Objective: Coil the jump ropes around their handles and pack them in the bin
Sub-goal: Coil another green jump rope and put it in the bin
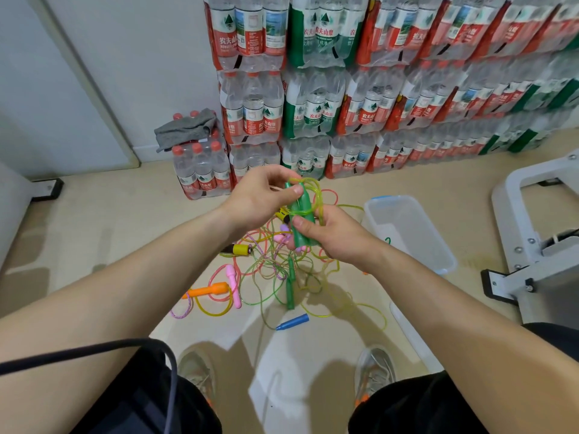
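Both hands hold a pair of green handles [301,211] above the floor. My right hand [329,236] grips their lower end. My left hand [263,195] pinches the upper end, where yellow-green rope [315,191] loops around the handles. Below lies a tangle of ropes [275,267] with an orange handle [208,290], pink handles [233,285], a yellow handle [242,249], a green handle [290,289] and a blue handle [293,321]. The clear plastic bin [407,233] stands on the floor right of my hands.
Shrink-wrapped packs of water bottles [376,89] are stacked along the back wall, with a grey cloth [185,128] on a low pack at the left. A grey metal frame [539,239] stands at the right. My shoes [374,374] are near the bottom.
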`<control>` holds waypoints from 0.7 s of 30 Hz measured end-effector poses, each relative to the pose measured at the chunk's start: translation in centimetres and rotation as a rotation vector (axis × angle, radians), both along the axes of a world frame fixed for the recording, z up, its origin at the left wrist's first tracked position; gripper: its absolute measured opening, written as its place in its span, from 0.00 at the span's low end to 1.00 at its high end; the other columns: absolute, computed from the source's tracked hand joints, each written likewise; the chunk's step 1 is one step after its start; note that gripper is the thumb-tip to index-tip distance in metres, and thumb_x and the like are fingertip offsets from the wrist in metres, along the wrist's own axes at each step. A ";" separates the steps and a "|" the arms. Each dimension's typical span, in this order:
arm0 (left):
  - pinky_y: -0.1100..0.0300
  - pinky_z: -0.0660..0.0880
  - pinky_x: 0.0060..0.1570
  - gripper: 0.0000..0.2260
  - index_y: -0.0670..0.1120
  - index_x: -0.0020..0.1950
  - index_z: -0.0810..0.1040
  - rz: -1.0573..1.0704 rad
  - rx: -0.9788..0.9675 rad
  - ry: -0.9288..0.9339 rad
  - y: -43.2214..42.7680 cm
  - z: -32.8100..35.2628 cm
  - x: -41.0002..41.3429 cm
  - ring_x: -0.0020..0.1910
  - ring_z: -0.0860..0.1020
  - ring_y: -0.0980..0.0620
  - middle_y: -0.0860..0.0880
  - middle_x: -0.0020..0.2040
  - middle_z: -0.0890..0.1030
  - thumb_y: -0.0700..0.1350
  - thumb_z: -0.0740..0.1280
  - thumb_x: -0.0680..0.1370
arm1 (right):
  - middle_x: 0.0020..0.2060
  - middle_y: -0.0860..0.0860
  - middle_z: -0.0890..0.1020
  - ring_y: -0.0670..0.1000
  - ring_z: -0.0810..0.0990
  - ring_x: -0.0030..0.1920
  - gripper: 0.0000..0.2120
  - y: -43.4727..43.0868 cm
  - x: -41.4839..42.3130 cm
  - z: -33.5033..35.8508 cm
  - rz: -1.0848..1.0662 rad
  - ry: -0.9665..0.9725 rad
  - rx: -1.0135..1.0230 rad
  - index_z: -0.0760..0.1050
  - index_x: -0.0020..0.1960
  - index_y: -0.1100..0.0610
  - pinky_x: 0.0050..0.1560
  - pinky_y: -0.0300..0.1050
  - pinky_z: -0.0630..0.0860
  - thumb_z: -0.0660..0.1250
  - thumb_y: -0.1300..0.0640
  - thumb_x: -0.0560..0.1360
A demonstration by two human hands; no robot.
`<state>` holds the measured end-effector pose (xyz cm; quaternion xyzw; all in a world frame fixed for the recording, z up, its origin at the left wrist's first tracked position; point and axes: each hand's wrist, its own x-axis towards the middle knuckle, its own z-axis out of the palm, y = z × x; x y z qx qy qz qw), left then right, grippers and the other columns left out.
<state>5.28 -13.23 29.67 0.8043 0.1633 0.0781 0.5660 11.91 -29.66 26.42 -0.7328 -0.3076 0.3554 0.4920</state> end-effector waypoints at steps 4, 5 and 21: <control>0.51 0.76 0.48 0.09 0.45 0.49 0.83 -0.073 0.142 0.069 1.0 0.5 0.0 0.39 0.77 0.54 0.46 0.42 0.82 0.50 0.73 0.77 | 0.44 0.52 0.88 0.51 0.86 0.51 0.16 -0.2 0.0 -0.3 0.083 -0.058 -0.062 0.79 0.53 0.55 0.65 0.62 0.74 0.64 0.42 0.80; 0.50 0.77 0.47 0.11 0.46 0.48 0.83 -0.080 0.167 0.066 1.0 0.4 0.0 0.37 0.77 0.54 0.47 0.41 0.82 0.53 0.74 0.76 | 0.44 0.52 0.88 0.51 0.86 0.51 0.16 -0.2 0.0 -0.3 0.093 -0.068 -0.064 0.79 0.53 0.55 0.65 0.62 0.74 0.63 0.43 0.80; 0.47 0.83 0.47 0.03 0.46 0.42 0.87 -0.089 0.158 0.116 0.7 -0.7 -0.1 0.38 0.84 0.46 0.44 0.38 0.86 0.46 0.77 0.72 | 0.39 0.54 0.79 0.49 0.77 0.41 0.18 -0.5 0.4 -0.6 0.076 -0.240 -0.094 0.81 0.49 0.49 0.50 0.61 0.75 0.67 0.35 0.73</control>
